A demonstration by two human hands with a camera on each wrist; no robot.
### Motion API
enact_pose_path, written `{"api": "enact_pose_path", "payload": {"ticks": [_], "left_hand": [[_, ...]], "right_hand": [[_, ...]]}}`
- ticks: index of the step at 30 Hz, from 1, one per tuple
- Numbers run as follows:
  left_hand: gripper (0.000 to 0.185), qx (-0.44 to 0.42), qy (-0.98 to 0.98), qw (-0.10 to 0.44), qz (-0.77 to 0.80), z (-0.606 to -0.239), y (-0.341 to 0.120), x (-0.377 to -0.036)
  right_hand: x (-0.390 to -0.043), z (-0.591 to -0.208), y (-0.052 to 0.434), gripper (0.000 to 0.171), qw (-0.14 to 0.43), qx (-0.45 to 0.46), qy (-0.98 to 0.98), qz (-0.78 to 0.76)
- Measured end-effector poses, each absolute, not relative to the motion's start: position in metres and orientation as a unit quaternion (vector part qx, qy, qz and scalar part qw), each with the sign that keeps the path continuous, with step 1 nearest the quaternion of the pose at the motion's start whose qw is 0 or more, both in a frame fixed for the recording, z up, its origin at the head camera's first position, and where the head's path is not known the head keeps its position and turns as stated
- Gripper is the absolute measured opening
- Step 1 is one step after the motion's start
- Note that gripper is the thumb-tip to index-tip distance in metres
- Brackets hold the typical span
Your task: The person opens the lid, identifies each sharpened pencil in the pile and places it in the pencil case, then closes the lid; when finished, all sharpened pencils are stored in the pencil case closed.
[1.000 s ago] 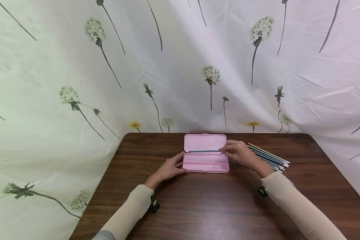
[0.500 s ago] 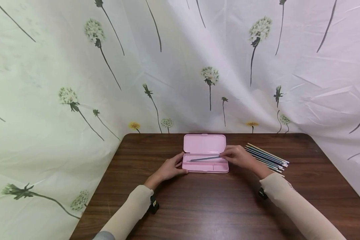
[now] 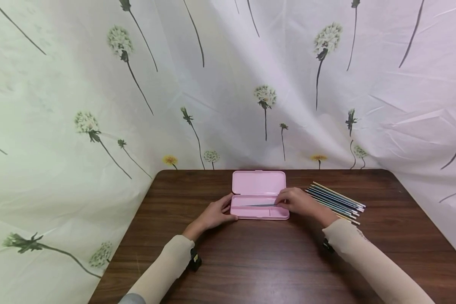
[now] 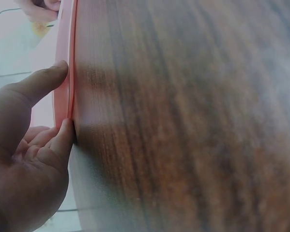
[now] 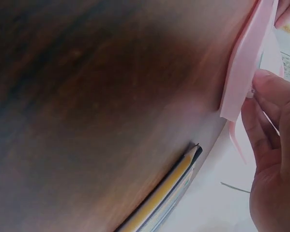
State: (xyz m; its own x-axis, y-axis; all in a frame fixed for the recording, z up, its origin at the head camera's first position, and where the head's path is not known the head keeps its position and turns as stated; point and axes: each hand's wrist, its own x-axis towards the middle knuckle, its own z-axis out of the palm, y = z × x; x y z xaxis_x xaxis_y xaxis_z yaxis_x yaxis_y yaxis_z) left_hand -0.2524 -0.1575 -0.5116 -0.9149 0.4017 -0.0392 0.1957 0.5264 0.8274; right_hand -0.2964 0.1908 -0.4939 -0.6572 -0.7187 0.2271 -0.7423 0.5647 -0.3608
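A pink pencil case [image 3: 251, 218] lies with its lid [image 3: 259, 182] folded back, its tray split by low dividers. My right hand [image 3: 298, 202] pinches the end of a blue-grey pencil [image 3: 261, 205], which slants low into the tray, tip to the left. In the right wrist view, the thumb and fingers of my right hand [image 5: 275, 125] meet on the pencil's end beside the case wall [image 5: 241, 72]. My left hand [image 3: 214, 213] holds the case's left end, thumb at the front corner and fingers at the back. The left wrist view shows that thumb [image 4: 45, 79] against the case's side.
Several pencils [image 3: 338, 200] lie in a loose slanting bundle right of the case, partly behind my right forearm. In the right wrist view, a yellow-striped pencil [image 5: 159, 193] points toward the case. A flower-printed cloth [image 3: 228, 84] hangs behind the brown wooden table [image 3: 251, 261].
My right hand has brought the pencil from the hinge line toward me and down into the tray. My left hand has stayed at the case's left end.
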Motion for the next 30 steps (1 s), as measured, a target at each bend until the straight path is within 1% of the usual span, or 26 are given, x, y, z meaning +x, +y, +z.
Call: {"api": "enact_pose_path", "payload": {"ticks": [6,11,15,19,22,30], "left_hand": [[0.090,0.170,0.865,0.115,0.457,-0.513,-0.158,-0.253],[0.090,0.172,0.866,0.117,0.455,-0.514,-0.159,-0.254],[0.091,0.173,0.865,0.118,0.456,-0.513,-0.160,-0.254],[0.090,0.170,0.864,0.118,0.459,-0.514,-0.159,-0.255],[0.091,0.170,0.862,0.117,0.462,-0.515,-0.159,-0.255],[0.090,0.176,0.861,0.117,0.463,-0.514,-0.160,-0.255]], "right_hand": [[-0.297,-0.493,0.188,0.010,0.019,0.409,-0.889,0.204],[-0.297,-0.494,0.189,0.010,0.030,0.413,-0.889,0.198],[-0.296,-0.489,0.194,0.015,0.048,0.399,-0.892,0.207],[-0.292,-0.485,0.206,0.019,0.090,0.387,-0.889,0.227],[-0.288,-0.481,0.219,0.019,0.127,0.387,-0.881,0.240],[-0.270,-0.474,0.264,0.025,0.214,0.381,-0.867,0.240]]}}
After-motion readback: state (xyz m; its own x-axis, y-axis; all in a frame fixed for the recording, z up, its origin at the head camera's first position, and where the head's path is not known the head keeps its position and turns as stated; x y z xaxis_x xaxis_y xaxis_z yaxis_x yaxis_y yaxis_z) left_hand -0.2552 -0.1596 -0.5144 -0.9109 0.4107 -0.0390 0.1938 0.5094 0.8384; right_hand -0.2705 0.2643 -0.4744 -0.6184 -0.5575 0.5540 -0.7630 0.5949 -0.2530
